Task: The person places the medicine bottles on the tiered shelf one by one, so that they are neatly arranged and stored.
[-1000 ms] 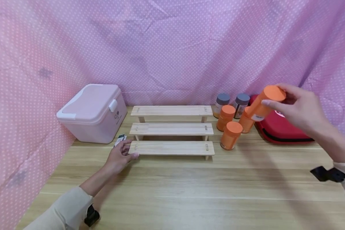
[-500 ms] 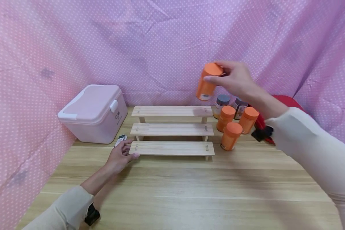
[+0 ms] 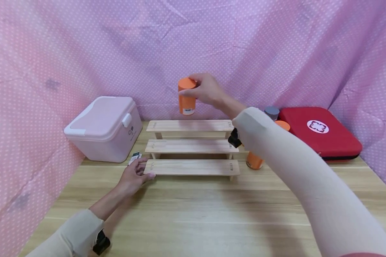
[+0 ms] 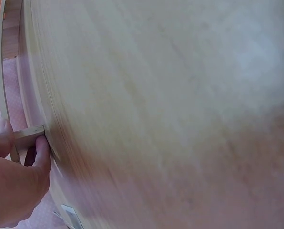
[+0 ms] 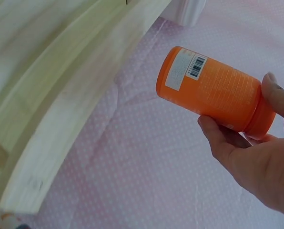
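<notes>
An orange bottle (image 3: 187, 101) with an orange lid is held upright above the top tier of a three-tier wooden rack (image 3: 193, 167). My right hand (image 3: 207, 91) grips it by the lid, thumb on one side and fingers on the other. In the right wrist view the bottle (image 5: 213, 90) shows a barcode label near its base, apart from the rack. At the rack's front left end, my left hand (image 3: 132, 175) holds the lowest tier. The left wrist view shows the left hand's fingers (image 4: 43, 152) around the support under that tier.
A pink lidded box (image 3: 106, 128) stands left of the rack, with a small label-like item (image 3: 135, 157) beside it. To the right are an orange bottle (image 3: 255, 162), a grey-capped jar (image 3: 271, 112) and a red case (image 3: 321, 134). My right sleeve hides other bottles.
My right hand has carried the orange bottle leftward from above the red case to over the rack's top tier, and the bottle has become more upright. The left hand stays at the rack.
</notes>
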### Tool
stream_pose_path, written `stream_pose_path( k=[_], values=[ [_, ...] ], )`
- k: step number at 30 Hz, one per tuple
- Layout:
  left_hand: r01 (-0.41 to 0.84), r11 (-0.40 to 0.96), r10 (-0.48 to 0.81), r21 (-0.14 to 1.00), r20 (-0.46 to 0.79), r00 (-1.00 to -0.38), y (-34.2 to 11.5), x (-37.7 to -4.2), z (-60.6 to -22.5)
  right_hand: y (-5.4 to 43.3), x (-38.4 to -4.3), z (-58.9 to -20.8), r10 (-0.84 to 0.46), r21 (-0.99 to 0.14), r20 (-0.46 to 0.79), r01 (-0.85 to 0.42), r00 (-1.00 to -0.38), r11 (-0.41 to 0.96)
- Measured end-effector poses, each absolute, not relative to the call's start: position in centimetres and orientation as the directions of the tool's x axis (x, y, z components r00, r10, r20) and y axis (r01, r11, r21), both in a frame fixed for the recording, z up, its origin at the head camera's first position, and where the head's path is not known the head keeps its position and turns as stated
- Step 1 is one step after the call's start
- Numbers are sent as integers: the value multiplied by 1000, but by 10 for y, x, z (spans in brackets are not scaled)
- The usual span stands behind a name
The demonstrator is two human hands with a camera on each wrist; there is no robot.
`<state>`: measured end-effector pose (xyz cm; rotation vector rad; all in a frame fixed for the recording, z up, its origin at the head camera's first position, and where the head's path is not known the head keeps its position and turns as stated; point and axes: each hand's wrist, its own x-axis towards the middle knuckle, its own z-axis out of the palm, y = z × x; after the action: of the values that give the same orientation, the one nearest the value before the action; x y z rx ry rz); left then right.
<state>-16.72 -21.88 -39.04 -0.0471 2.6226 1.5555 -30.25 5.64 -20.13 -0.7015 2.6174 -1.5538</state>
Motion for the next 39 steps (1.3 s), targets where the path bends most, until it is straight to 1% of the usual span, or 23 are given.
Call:
stream_pose_path(
  k=[4,9,13,16,21,26,33,39],
  values=[
    [-70,481,27,874,-95,-995,-219,-167,-390,40,-304,-205,-404,-860,145,-317,-903,400],
    [-66,477,30,876,-91,-995,-219,-168,-391,30,-304,-211,-420,-842,87,-292,-903,454],
    [-62,476,33,877,-88,-996,-219,-167,-391,27,-302,-215,-433,-842,54,-274,-900,465],
    [-69,481,30,874,-95,-995,-219,-166,-391,26,-301,-218,-434,-834,56,-281,-899,475],
    [-88,470,25,878,-112,-993,-219,-165,-389,25,-300,-221,-435,-789,95,-334,-895,515],
    [-87,465,30,881,-114,-993,-219,-165,-387,26,-299,-220,-447,-767,117,-367,-887,526],
    [-85,491,24,867,-111,-994,-219,-166,-388,26,-297,-218,-454,-760,95,-359,-886,541],
    [-98,484,26,869,-127,-992,-218,-166,-387,28,-296,-216,-460,-741,77,-359,-885,567]
  ],
)
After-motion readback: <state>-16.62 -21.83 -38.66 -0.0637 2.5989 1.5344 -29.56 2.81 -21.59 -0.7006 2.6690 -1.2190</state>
